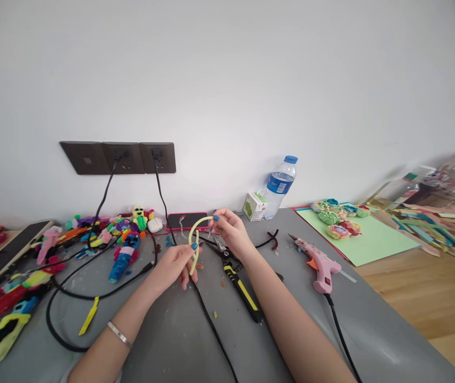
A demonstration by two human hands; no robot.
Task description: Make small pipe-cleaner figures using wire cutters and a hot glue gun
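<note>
The yellow-green pipe cleaner (194,239) is held bent into an arch just below the middle of the frame, above the grey table (171,330). One end is pinched by the left hand (174,267), the other by the right hand (229,231). It is judged light, soft and easily bent, best gripped near its ends. Yellow-handled pliers (240,284) lie just right of it, a pink glue gun (320,266) further right.

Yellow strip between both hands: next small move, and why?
Probably keep curling it: the yellow strip already arcs between the left hand, pinching its lower end, and the right hand, pinching its upper end. Bringing the right hand toward the left would likely close the loop. The pliers and pink glue gun lie untouched on the grey mat.
</note>
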